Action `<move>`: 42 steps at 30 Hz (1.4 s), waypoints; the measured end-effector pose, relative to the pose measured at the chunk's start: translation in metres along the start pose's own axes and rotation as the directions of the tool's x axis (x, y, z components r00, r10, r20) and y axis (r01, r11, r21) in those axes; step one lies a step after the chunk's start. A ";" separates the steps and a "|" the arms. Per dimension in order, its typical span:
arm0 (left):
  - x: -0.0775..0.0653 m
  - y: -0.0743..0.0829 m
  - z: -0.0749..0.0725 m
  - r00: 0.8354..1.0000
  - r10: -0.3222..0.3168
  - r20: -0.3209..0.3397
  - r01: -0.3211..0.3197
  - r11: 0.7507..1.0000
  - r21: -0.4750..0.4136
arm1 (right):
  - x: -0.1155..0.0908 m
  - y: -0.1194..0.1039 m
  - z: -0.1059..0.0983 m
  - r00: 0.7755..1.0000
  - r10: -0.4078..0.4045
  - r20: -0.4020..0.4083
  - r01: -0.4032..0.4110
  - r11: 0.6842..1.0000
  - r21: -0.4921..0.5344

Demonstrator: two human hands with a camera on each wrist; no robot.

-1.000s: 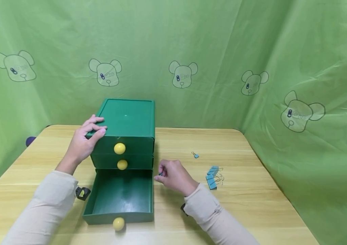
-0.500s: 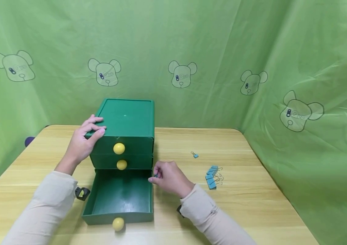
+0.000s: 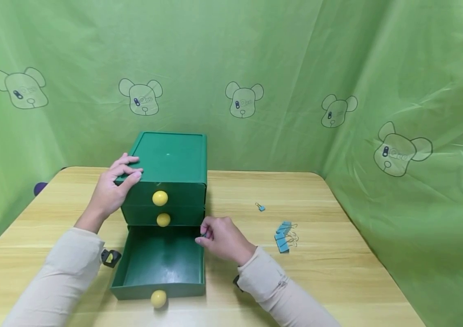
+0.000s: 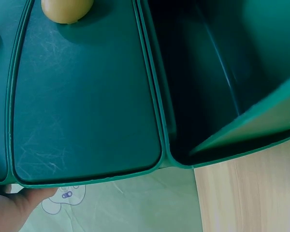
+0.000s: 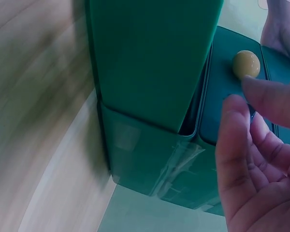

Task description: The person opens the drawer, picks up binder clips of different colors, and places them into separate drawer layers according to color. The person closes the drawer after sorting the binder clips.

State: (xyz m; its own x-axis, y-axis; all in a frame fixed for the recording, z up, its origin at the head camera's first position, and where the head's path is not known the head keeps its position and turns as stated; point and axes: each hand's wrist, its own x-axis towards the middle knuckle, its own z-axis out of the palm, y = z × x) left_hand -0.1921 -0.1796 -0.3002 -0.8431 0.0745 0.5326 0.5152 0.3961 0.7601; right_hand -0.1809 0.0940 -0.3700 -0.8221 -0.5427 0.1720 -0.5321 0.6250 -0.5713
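A green drawer cabinet (image 3: 168, 156) has its bottom drawer (image 3: 162, 261) pulled out; no contents show inside. My left hand (image 3: 110, 188) rests on the cabinet's upper left edge, its fingertips on the top. In the left wrist view, only part of the left hand (image 4: 12, 210) appears, beyond the cabinet's side. My right hand (image 3: 223, 238) is above the open drawer's right rim. Thumb and index finger pinch a small blue binder clip (image 3: 203, 235), mostly hidden by the fingers. In the right wrist view, that right hand (image 5: 253, 164) appears before the drawer fronts.
One small blue binder clip (image 3: 261, 207) lies on the wooden table (image 3: 317, 281), right of the cabinet. Larger blue binder clips (image 3: 283, 237) lie grouped farther right. Yellow knobs (image 3: 160, 198) stick out from the drawer fronts. A green curtain (image 3: 288, 59) stands behind and at the sides.
My right hand has moved left with the small binder clip, from beside the cabinet to over the open drawer's right rim. The left hand has stayed on the cabinet.
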 end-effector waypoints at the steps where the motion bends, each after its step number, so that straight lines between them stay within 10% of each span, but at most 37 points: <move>1: 0.000 0.000 0.000 1.000 0.000 0.000 0.000 1.000 0.001 | 0.000 -0.001 0.000 1.000 -0.002 0.000 0.002 1.000 0.002; 42: 0.000 0.001 0.001 1.000 -0.009 -0.003 0.009 1.000 -0.005 | 0.008 -0.005 0.011 0.998 -0.062 0.015 0.061 0.996 0.067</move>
State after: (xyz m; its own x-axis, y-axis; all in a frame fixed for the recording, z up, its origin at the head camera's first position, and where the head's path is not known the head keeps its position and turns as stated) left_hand -0.1917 -0.1784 -0.2992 -0.8472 0.0680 0.5268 0.5083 0.3920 0.7668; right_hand -0.1832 0.0803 -0.3747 -0.7846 -0.5885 0.1949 -0.5662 0.5522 -0.6120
